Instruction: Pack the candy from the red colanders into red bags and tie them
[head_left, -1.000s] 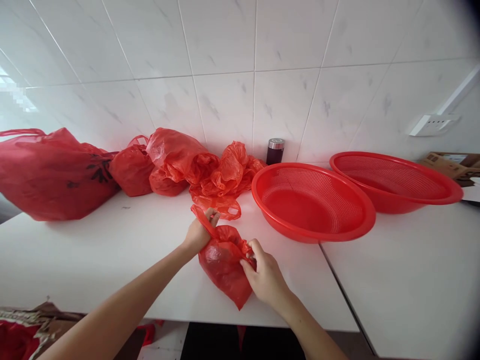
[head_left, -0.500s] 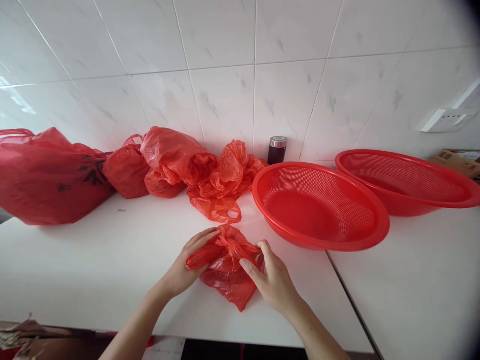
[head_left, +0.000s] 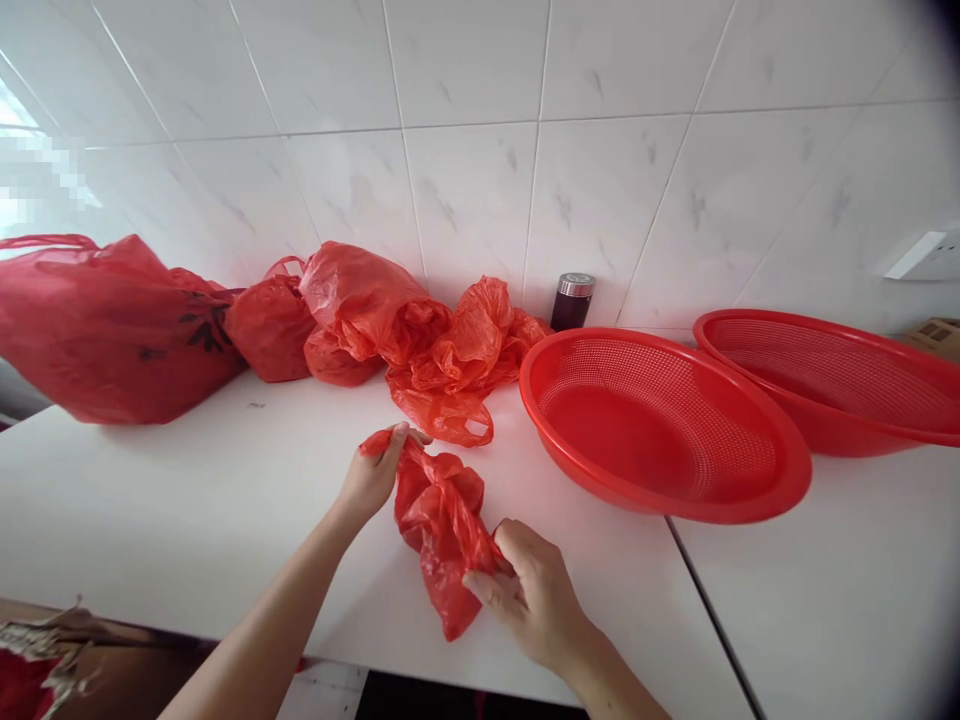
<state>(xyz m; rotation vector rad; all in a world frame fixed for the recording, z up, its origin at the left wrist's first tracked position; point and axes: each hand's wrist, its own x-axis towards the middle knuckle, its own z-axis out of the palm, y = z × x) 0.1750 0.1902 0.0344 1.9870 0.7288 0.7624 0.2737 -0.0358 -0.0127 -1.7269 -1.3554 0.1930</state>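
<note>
A small crumpled red plastic bag (head_left: 439,515) lies on the white counter (head_left: 187,500) in front of me. My left hand (head_left: 373,478) pinches the bag's upper end, fingers closed on the plastic. My right hand (head_left: 529,590) grips the bag's lower right side, fingers curled round it. The bag is stretched between the two hands. Whether anything is inside the bag is hidden.
A heap of red plastic bags (head_left: 420,330) lies against the tiled wall, with a large full red bag (head_left: 112,325) at the left. Two red perforated baskets (head_left: 660,420) (head_left: 832,375) sit to the right. A dark cup with a metal lid (head_left: 572,300) stands by the wall.
My hands have moved apart along the bag: the left went up and back with one end, the right came down toward me, drawing the bag out longer.
</note>
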